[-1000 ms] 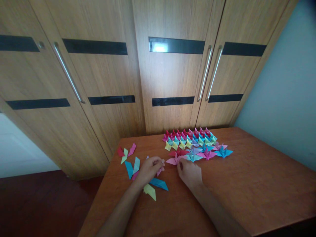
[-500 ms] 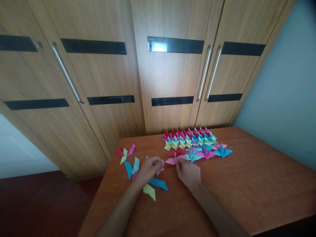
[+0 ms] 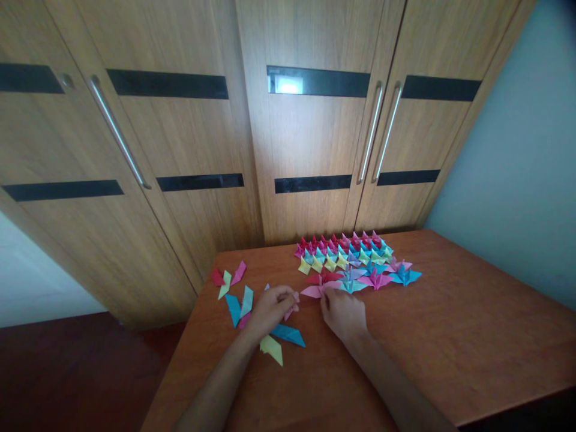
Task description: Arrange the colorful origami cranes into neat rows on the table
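My right hand (image 3: pixel 345 313) is closed, with its thumb and fingertips pinching the near side of a pink origami crane (image 3: pixel 315 291) on the table. Just left of the crane's pointed wing is my left hand (image 3: pixel 272 309), its fingers curled together; whatever they hold, if anything, is hidden. A folded pink paper piece (image 3: pixel 288 314) shows partly under those fingers. Below my left wrist lie a blue folded paper (image 3: pixel 290 335) and a pale yellow one (image 3: pixel 272 350). A red crane (image 3: pixel 323 277) and a light turquoise crane (image 3: pixel 353 286) sit right behind the pink one.
Several rows of small colourful cranes (image 3: pixel 342 249) stand at the back of the wooden table (image 3: pixel 432 336). More folded papers, including a turquoise piece (image 3: pixel 246 301) and a red piece (image 3: pixel 218 276), lie at the left. A wooden wardrobe (image 3: pixel 310 132) rises behind the table.
The whole view has shifted very slightly. Both hands and the pink crane keep nearly the same places.
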`<control>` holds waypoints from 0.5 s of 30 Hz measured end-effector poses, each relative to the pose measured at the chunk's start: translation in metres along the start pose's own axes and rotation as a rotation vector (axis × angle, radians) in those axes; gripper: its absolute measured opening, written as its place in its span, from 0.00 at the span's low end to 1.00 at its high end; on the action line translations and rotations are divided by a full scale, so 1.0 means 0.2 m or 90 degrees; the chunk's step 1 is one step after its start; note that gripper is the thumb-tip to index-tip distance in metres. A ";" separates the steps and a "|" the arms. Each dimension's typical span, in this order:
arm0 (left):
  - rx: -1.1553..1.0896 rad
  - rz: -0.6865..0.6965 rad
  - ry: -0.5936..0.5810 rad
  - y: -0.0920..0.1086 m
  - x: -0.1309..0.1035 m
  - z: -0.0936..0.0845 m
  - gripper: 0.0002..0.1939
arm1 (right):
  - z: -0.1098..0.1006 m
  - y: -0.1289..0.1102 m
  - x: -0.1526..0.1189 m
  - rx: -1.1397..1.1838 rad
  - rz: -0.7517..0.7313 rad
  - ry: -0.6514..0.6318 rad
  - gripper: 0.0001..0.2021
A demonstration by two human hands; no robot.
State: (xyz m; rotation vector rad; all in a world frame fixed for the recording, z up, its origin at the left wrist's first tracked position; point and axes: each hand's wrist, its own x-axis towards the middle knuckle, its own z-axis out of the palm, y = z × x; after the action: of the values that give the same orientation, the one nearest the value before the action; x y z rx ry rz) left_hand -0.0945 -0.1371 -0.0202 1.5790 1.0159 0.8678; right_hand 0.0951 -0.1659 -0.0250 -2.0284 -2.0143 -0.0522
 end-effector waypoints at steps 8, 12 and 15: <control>0.007 0.006 -0.003 -0.02 0.00 -0.01 0.12 | 0.02 0.01 0.01 0.004 0.029 -0.003 0.13; 0.013 0.000 0.001 -0.01 0.00 0.00 0.13 | 0.02 0.00 0.01 0.006 0.033 -0.017 0.13; 0.017 -0.001 0.001 -0.01 0.00 0.00 0.12 | 0.02 0.00 0.01 0.009 0.036 -0.027 0.14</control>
State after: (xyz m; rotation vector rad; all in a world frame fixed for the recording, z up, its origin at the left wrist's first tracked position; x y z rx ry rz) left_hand -0.0946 -0.1366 -0.0215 1.5997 1.0335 0.8587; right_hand 0.0953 -0.1628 -0.0277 -2.0939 -1.9748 0.0172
